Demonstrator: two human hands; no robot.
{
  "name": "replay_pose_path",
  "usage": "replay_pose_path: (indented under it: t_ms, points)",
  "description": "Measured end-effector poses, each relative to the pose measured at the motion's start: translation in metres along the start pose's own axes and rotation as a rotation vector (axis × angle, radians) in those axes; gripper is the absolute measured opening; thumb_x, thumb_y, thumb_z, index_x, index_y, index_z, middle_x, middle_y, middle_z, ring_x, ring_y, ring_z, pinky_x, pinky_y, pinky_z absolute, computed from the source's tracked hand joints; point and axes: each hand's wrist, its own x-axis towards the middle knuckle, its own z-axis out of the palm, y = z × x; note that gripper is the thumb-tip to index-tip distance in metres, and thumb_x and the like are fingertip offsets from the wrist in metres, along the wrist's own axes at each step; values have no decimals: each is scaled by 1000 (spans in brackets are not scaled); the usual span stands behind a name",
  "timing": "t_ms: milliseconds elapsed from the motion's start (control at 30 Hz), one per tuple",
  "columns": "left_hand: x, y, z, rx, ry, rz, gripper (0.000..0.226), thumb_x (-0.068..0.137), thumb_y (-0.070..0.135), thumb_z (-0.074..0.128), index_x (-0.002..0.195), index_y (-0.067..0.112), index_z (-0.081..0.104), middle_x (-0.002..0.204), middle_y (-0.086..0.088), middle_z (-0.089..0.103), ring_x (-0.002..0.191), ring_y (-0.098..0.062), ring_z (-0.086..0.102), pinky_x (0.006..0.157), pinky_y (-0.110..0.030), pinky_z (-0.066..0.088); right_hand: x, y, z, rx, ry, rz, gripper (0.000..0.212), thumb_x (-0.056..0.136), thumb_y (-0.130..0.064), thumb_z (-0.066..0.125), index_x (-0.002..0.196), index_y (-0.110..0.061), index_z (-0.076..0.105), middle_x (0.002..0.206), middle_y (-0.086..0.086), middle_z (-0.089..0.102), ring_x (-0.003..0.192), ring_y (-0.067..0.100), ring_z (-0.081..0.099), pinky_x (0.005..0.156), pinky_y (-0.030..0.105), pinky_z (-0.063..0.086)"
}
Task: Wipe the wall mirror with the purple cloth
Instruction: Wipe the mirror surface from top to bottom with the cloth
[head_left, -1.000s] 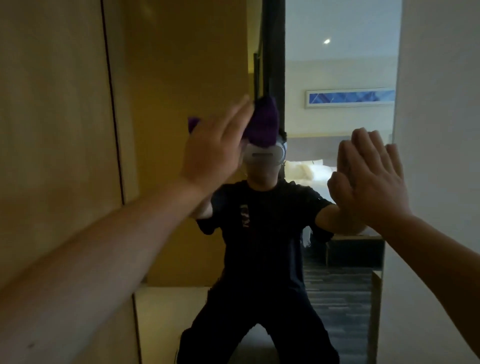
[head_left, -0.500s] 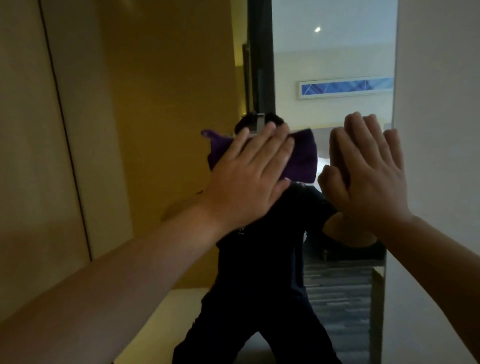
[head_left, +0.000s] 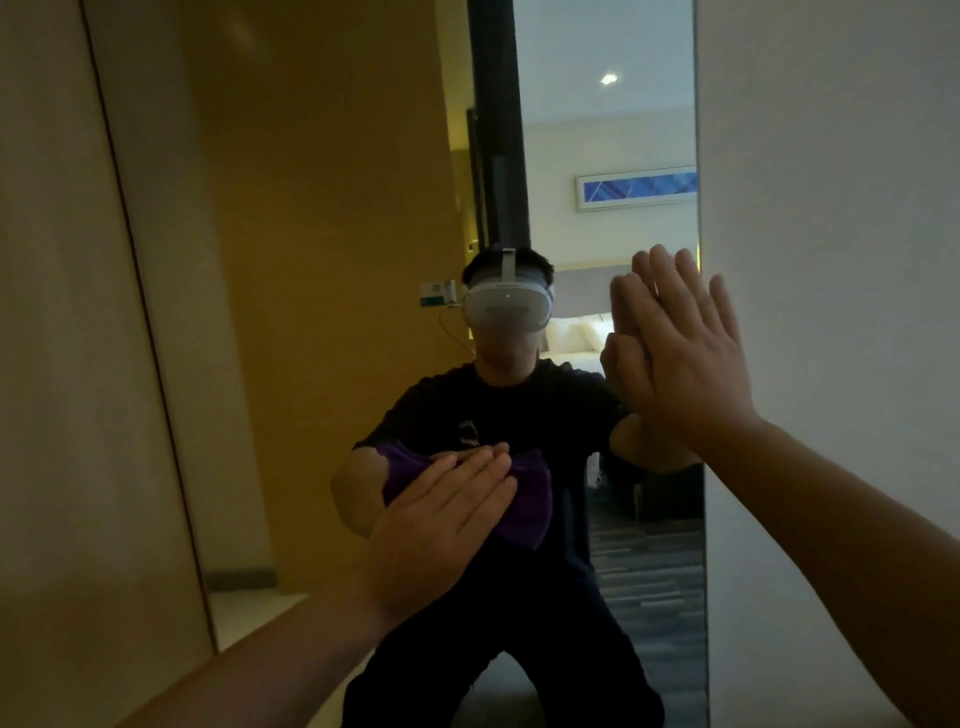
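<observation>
The tall wall mirror (head_left: 332, 208) fills the middle of the view, between a wooden panel on the left and a white wall on the right. My left hand (head_left: 436, 525) lies flat on the purple cloth (head_left: 524, 512) and presses it against the glass, low in the mirror. The cloth shows past my fingers on the right and a little at the upper left. My right hand (head_left: 680, 358) rests flat on the glass near the mirror's right edge, fingers up, holding nothing. The mirror reflects me crouching in dark clothes with a white headset.
A light wooden panel (head_left: 67, 364) borders the mirror on the left. A white wall (head_left: 831, 260) stands right of it. The reflection shows a yellow wall, a dark door frame, a bed and a blue picture behind me.
My left hand has swept the purple cloth down the glass, from head height to chest height in the reflection. My right hand has stayed flat near the right edge.
</observation>
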Motion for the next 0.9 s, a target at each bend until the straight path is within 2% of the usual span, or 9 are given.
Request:
replay_pose_path:
  t_ms: [100,167,300,467,533,600,700,800,900]
  points:
    - [42,-19,-12,-68,157,-104,35,103,4,47,138,4,52,140,-16,55,132,-28,52,108,-43,45,-8,15,-4,-49,-23,16,57,104,-36,28,153,-8,33,164,15,21,154,31,10,124,53,7]
    - [90,-43,-20,-34,213,-162,48,96,4,61,141,2,45,139,-18,55,125,-27,55,111,-38,41,-12,18,-2,-66,-47,9,57,105,-36,27,154,-7,31,164,15,20,154,31,9,123,55,10]
    - [206,-84,-38,8,307,-233,44,98,9,58,140,1,47,139,-18,56,119,-30,59,101,-31,42,-13,21,4,-69,-40,-1,56,106,-35,27,154,-7,27,164,15,18,154,30,7,123,56,12]
    - [291,-101,-34,122,231,-233,51,98,14,59,145,6,43,149,-14,48,132,-30,51,109,-40,40,-14,26,8,-29,3,-35,56,106,-35,26,155,-7,26,164,11,15,154,29,8,124,53,10]
    - [291,-87,-28,144,167,-248,53,103,26,48,151,7,35,157,-13,36,143,-30,37,117,-44,29,-15,31,12,35,63,-33,54,107,-33,27,153,-5,29,163,13,21,153,30,14,124,52,11]
    - [270,-62,-19,147,105,-191,56,105,36,35,153,7,29,160,-14,29,148,-30,27,121,-48,19,-17,42,13,77,129,43,55,107,-33,24,152,-4,32,161,17,26,153,29,18,124,51,12]
    - [215,-16,1,130,42,-56,58,106,39,32,152,5,29,159,-16,29,149,-32,25,121,-51,22,-25,71,10,78,141,168,56,106,-31,24,152,1,32,161,20,25,152,30,18,125,47,9]
    - [162,20,20,144,22,-24,58,107,40,33,152,3,29,158,-18,30,149,-34,25,118,-53,26,-37,95,11,30,100,208,56,106,-32,25,152,0,32,161,20,25,152,30,17,125,43,5]
    - [117,44,34,174,5,24,58,105,37,43,151,3,31,157,-20,30,148,-36,26,115,-55,31,-43,99,18,-43,52,210,57,105,-32,26,153,-2,31,163,17,23,153,30,14,125,47,5]
